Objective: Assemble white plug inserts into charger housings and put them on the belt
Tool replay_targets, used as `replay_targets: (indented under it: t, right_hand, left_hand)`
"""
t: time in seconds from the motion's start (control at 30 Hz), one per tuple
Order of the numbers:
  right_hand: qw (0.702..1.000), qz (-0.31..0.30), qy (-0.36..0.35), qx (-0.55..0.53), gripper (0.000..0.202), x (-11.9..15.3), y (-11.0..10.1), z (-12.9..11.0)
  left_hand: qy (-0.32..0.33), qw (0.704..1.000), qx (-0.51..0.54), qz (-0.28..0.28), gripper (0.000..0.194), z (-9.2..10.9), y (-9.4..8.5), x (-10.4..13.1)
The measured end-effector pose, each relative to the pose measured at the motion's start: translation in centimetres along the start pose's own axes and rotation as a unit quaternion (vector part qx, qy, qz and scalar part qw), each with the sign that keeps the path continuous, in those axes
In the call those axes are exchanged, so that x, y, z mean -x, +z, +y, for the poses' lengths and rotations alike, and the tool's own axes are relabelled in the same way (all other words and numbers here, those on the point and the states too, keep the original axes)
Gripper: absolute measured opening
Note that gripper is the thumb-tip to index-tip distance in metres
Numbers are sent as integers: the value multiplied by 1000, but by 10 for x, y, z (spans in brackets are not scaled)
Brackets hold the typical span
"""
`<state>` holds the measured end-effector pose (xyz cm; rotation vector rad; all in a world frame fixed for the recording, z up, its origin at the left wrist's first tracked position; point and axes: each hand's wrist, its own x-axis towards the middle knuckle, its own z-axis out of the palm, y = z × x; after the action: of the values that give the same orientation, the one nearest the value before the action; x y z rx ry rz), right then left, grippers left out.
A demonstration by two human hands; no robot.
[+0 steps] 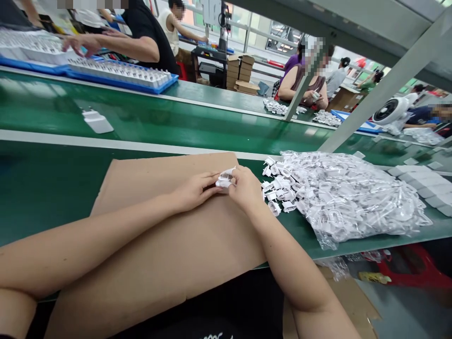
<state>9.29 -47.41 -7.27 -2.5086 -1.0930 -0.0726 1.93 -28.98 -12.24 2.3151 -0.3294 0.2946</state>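
Observation:
A small white plastic housing [224, 179] is held between my two hands above a brown cardboard sheet [169, 245]. My left hand [193, 192] grips its left side between the thumb and fingers. From the right, my right hand [247, 189] pinches the same piece, its fingers hiding part of it. Just right of my right hand lies a loose heap of white plastic pieces [281, 188], spilling from a large clear plastic bag [360, 195] full of similar ones.
A green conveyor [155, 117] runs beyond the cardboard, carrying one white plug adapter [98, 121]. Blue trays [122, 75] of white parts stand at far left, by a co-worker's hand [83, 44]. White blocks [423, 186] line the right. A slanted metal post [384, 80] crosses the upper right.

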Motion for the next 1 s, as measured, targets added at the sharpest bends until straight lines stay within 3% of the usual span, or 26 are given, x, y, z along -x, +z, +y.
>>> replay_targets:
  t: [0.13,0.23,0.3,0.4,0.5,0.63,0.7,0.8,0.87,1.0]
  right_hand:
    - [1000,17,-15,20,26,-1,2,-3]
    - [1000,17,-14,12,25,0,1,-3]
    - [1000,18,-5,-6,27,1,1,-1]
    - [997,33,-3,-68,36,1,4,4]
    - [988,51,-14,-146,36,-1,11,13]
    - [974,84,30,-209,40,-3,16,25]
    - [967,127,48,-214,46,-4,15,29]
    - [968,166,39,-185,35,-4,12,29]
    - [976,152,24,-153,21,-2,12,27]
    - [987,109,7,-117,33,2,12,22]
  left_hand:
    - [-20,986,-166,15,58,-3,13,7]
    - [-58,975,-215,8,60,1,12,7]
    - [-43,986,-159,-3,56,5,5,5]
    - [-5,999,9,-42,44,10,-7,1]
    - [-31,992,105,-61,39,9,-12,-5]
    - [-70,981,156,-92,42,-7,-15,-25]
    - [-106,985,133,-35,42,-23,-23,-45]
    - [-209,970,30,119,39,-55,-45,-78]
    - [-266,946,-20,184,41,-78,-63,-96]
    - [-344,904,-64,245,41,-110,-91,-113]
